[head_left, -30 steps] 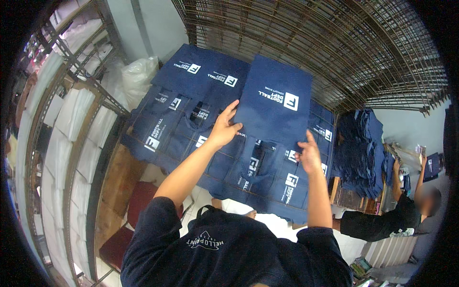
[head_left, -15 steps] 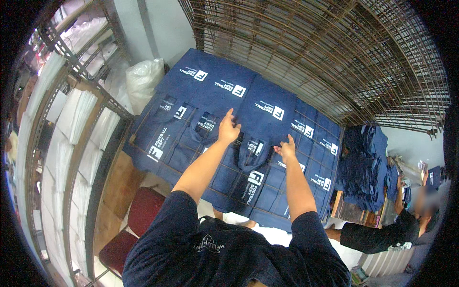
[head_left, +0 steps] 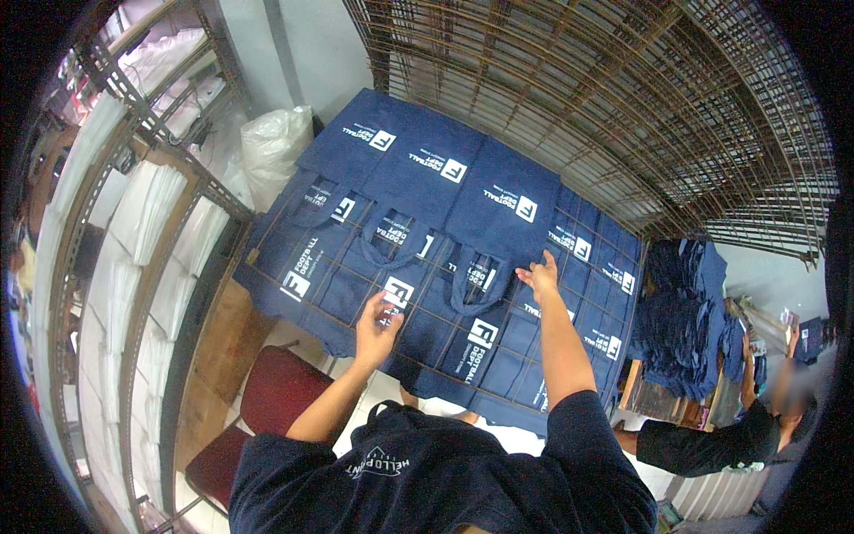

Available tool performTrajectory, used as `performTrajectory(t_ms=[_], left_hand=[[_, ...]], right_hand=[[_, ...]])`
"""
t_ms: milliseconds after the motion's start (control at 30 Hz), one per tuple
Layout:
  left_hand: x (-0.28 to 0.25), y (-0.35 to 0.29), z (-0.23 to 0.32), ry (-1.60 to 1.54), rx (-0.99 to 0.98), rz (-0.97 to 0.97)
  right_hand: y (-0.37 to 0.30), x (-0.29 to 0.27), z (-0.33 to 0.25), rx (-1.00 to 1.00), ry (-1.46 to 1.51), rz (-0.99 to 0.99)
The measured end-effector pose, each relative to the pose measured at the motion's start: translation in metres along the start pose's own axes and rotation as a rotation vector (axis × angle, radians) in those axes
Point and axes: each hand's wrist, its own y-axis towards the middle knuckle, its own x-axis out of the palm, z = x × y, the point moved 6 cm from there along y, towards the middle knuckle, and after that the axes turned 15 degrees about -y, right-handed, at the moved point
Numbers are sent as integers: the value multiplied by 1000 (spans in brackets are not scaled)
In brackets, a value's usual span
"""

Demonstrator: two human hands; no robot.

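at the left, a slotted metal shelving unit (head_left: 213,186) is holding stacks of white sheets (head_left: 151,209), and beside it a translucent plastic sack (head_left: 274,151) is bulging with pale contents too unclear to identify. a wire rack (head_left: 253,255) is bearing a navy tote bag (head_left: 498,222) with a white print, which is lying flat at the right end of a row of three, its looped handle (head_left: 458,294) pointing toward the person. more navy bags (head_left: 520,356) are showing under the wires. at the right, a tall pile of navy fabric pieces (head_left: 680,311) is resting near a co-worker (head_left: 712,445), who is reaching upward.

the left hand (head_left: 378,331) is curling loosely near the rack's front edge, grasping nothing visible; whether it is touching the bags below, i cannot tell. the right hand (head_left: 538,274) is hovering just right of the handle, fingers parted, released.

a second ago both hands were flanking the tote bag; now it is lying settled in the row, and the left hand is sitting closer to the body.
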Motion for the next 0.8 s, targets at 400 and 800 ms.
performTrajectory(t_ms=[400, 800], left_hand=[[22, -17, 16, 144, -31, -110], [70, -41, 28, 374, 108, -398]], right_hand=[[-29, -6, -17, -69, -631, 261], [-133, 38, -7, -812, -699, 32]])
